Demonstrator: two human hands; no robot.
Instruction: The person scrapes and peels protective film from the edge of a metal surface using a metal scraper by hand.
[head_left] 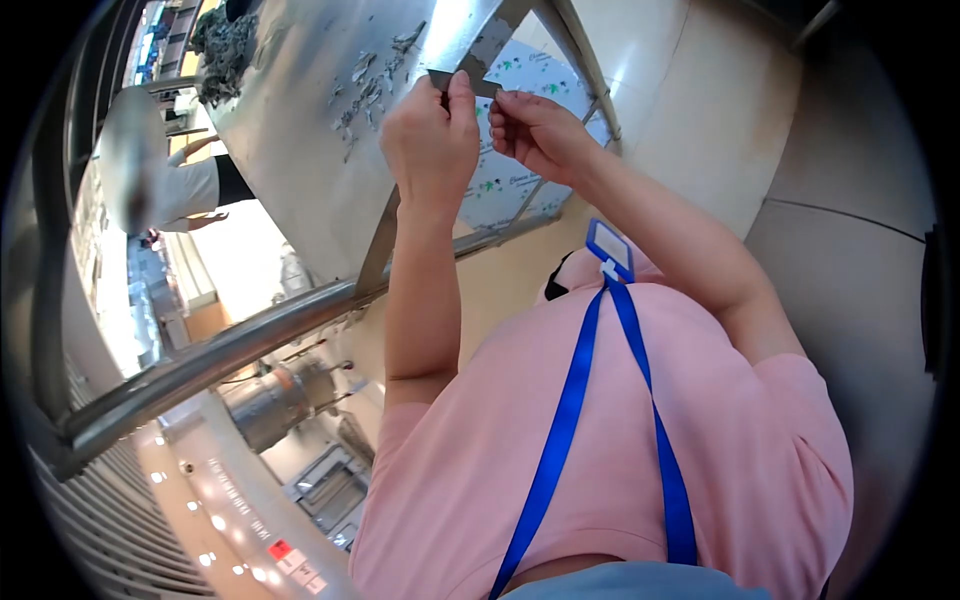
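Observation:
My left hand [432, 135] is closed, its thumb and fingers pinching one end of a thin dark grey flat strip [485, 89]. The strip's other end sits in the pinch of my right hand [538, 137], whose remaining fingers curl inward. Whether the strip is metal or film, I cannot tell. Both hands are over the edge of a shiny metal panel [300, 150]. Grey peeled shreds [365, 85] lie scattered on the panel, left of my left hand. Behind the hands shows a pale sheet printed with green and blue marks [500, 185].
A tubular metal rail [225, 335] runs below the panel, and another metal tube [580, 50] borders it on the right. A clump of grey scraps [225, 50] lies at the panel's far corner. Another person [195, 190] is beyond the panel. A blue lanyard [560, 430] hangs over my pink shirt.

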